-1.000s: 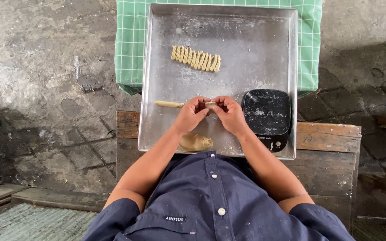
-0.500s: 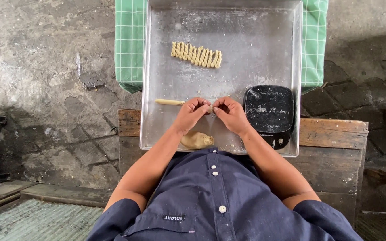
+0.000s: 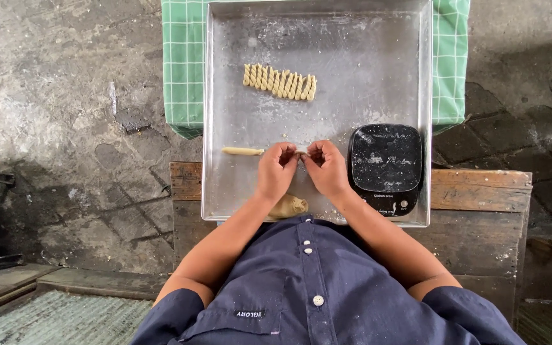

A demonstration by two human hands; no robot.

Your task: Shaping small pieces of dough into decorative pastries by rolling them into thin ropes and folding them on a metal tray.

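Observation:
On the big metal tray (image 3: 327, 64), my left hand (image 3: 276, 169) and my right hand (image 3: 326, 167) meet fingertip to fingertip, pinching a thin rope of pale dough (image 3: 243, 151) that trails off to the left from under my left hand. A lump of dough (image 3: 289, 206) lies near the tray's front edge, just under my left wrist. Farther back on the tray sits a row of several small twisted dough pieces (image 3: 280, 82).
A black kitchen scale (image 3: 386, 166) stands on the tray's front right corner. The tray rests on a wooden bench (image 3: 480, 190) and a green checked cloth (image 3: 183, 70). Rough stone floor surrounds it; a woven mat (image 3: 46, 319) lies at lower left.
My hands stay at the same place on the tray, fingers still working the dough rope; the rope's free end reaches slightly less far left. The camera shifted a little.

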